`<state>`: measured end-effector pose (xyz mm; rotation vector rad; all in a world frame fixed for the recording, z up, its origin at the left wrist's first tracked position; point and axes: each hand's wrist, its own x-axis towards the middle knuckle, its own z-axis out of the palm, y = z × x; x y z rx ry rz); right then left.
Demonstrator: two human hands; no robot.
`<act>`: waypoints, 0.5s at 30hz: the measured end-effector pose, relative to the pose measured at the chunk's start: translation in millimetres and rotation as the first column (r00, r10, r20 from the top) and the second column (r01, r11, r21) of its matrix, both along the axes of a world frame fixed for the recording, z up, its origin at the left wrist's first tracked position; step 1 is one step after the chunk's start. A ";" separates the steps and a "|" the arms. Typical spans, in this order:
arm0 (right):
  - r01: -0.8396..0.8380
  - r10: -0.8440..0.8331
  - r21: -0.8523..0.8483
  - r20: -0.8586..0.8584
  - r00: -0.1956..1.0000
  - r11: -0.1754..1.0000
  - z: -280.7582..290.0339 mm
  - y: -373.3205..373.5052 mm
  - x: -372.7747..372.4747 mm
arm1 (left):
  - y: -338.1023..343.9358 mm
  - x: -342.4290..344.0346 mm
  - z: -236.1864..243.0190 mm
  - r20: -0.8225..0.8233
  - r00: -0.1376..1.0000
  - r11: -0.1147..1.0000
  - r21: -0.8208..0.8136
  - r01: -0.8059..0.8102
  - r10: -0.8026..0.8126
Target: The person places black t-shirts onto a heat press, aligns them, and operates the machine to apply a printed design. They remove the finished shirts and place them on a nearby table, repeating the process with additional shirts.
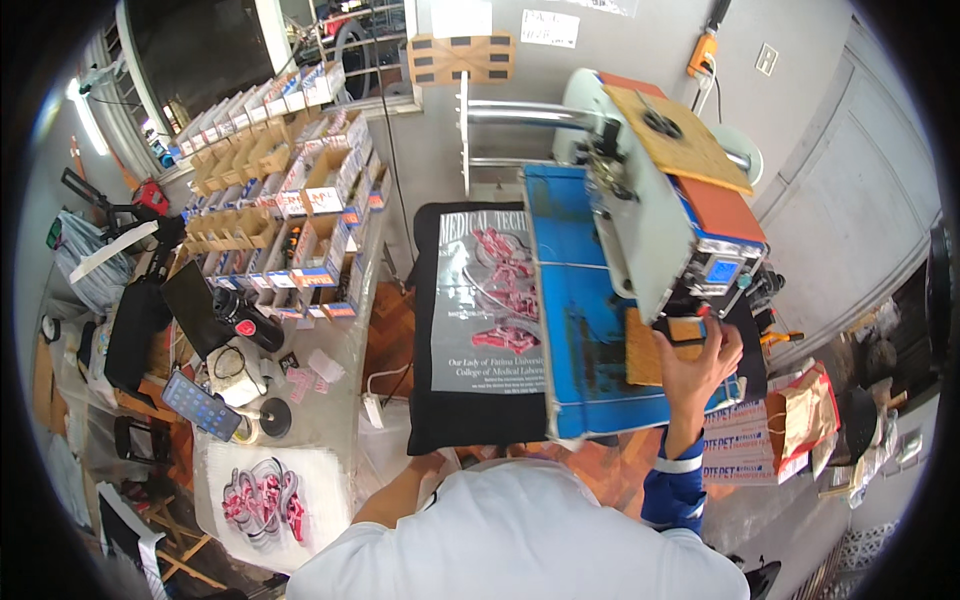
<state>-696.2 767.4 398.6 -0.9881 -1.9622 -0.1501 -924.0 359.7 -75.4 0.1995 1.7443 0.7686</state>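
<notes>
A heat press (640, 190) stands ahead of me, its upper part swung to the right over a blue board (575, 330). My right hand (705, 362) reaches up to the front of its control box, fingers apart, fingertips at a small red part below the lit display (722, 270). A black garment (440, 425) lies left of the blue board, partly under it. On it is a glossy printed sheet (460, 330) with pale lettering and red artwork. My left hand (428, 466) is low by the garment's near edge, its fingers hidden.
A table on the left holds stacked cardboard bins (290, 210), a phone (200, 405), a black bottle (245, 318) and a white sheet with a red-and-grey print (265, 500). At right stand a printed box (735, 440) and a paper bag (805, 410). A cable hangs behind.
</notes>
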 end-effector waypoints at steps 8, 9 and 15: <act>-0.360 0.361 0.033 -0.039 0.932 0.932 7.7 -38.9 -68.4 | -15.8 6.3 7.3 0.169 0.968 0.980 0.044 -0.195 0.185; -0.399 0.399 0.024 -0.066 0.914 0.917 6.0 -45.4 -76.2 | -23.0 7.0 6.8 0.206 0.952 0.970 0.041 -0.241 0.228; -0.415 0.415 0.006 0.030 0.909 0.910 19.8 -86.8 -113.0 | -78.3 13.2 -7.5 0.598 0.680 0.846 0.005 -0.533 0.425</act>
